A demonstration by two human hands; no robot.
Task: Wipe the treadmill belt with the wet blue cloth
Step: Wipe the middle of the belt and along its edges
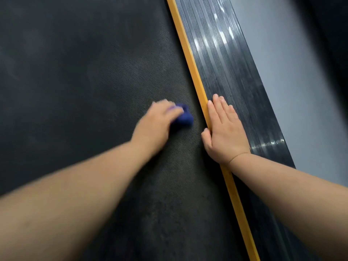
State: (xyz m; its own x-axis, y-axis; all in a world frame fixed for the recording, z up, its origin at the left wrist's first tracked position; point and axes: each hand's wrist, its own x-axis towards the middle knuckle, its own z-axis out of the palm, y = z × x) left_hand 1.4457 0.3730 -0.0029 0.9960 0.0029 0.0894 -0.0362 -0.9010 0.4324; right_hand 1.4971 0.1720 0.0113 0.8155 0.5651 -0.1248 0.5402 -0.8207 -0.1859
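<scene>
Your left hand grips the bunched blue cloth on the treadmill belt, near its 3 o'clock edge. Your right hand lies flat, fingers straight, on the side rail. You look mid-wipe. Dull smears toward 10 o'clock suggest much is left.

1. I see the treadmill belt as charcoal black, with a fine diagonal weave.
2. The cloth is deep blue.
3. The edge strip is orange-yellow.
4. The side rail is black, ribbed lengthwise.
</scene>
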